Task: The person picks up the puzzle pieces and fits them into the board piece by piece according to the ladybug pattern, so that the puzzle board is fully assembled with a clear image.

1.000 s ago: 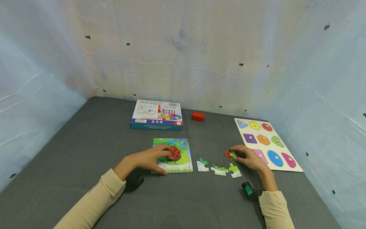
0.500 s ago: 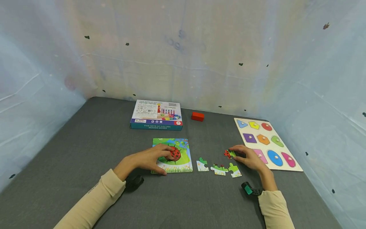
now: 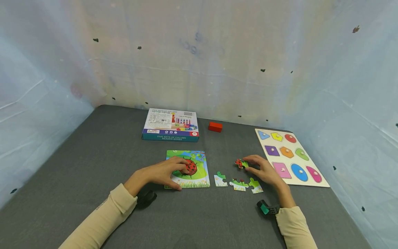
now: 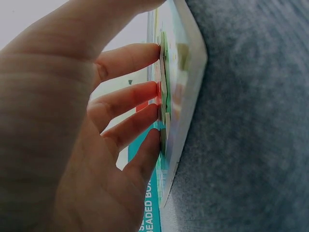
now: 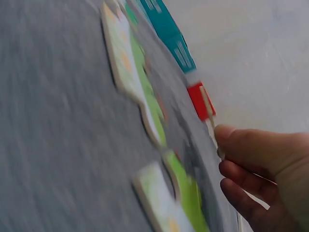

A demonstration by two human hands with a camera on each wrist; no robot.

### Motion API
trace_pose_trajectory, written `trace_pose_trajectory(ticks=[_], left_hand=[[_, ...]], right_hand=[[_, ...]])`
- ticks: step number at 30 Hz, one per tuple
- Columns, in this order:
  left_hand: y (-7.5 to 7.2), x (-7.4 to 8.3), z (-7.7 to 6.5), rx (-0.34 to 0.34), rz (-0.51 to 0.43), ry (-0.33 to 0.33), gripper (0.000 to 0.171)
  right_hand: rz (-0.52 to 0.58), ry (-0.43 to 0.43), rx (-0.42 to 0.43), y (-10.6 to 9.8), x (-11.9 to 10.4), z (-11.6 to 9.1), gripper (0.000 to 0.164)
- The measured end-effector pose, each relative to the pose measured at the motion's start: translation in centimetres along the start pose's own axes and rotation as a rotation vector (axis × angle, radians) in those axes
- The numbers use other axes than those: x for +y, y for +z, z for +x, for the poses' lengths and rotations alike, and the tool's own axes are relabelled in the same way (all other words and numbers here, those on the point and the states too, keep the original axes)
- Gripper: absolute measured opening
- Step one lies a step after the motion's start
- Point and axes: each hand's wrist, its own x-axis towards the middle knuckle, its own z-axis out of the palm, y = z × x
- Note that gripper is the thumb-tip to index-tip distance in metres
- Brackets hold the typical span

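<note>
A square ladybug jigsaw board (image 3: 202,175) lies mid-table in the head view. My left hand (image 3: 161,172) rests on it, fingertips touching the picture and thumb down by the front edge; the left wrist view shows the fingertips (image 4: 153,89) against slightly raised pieces. To the right, my right hand (image 3: 265,171) pinches a red and green puzzle piece (image 3: 241,163) between thumb and fingers, above the table. In the right wrist view this piece (image 5: 208,108) appears edge-on. Three loose puzzle pieces lie below it: a left one (image 3: 220,180), a middle one (image 3: 238,185) and a right one (image 3: 256,186).
Behind the board stands a bead-set box (image 3: 170,126), with a red block (image 3: 215,126) to its right. A wooden shape board (image 3: 292,157) with knobbed pieces lies at the right, close to my right hand. Pale sheeting (image 3: 199,58) hangs around the dark table (image 3: 202,218).
My right hand has moved left with the puzzle piece, away from the shape board. The left hand, the ladybug board and the loose pieces stay where they were.
</note>
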Motion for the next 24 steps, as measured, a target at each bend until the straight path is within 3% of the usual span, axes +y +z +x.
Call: trace_pose_trajectory(ticks=[14, 24], left_hand=[[0.0, -0.3, 0.2, -0.001, 0.011, 0.013, 0.047], [0.0, -0.2, 0.1, -0.006, 0.008, -0.001, 0.047]], right_hand=[[0.035, -0.196, -0.021, 3.6, -3.8, 3.3, 0.042], [0.001, -0.211, -0.120, 6.3, -6.0, 5.5, 0.038]])
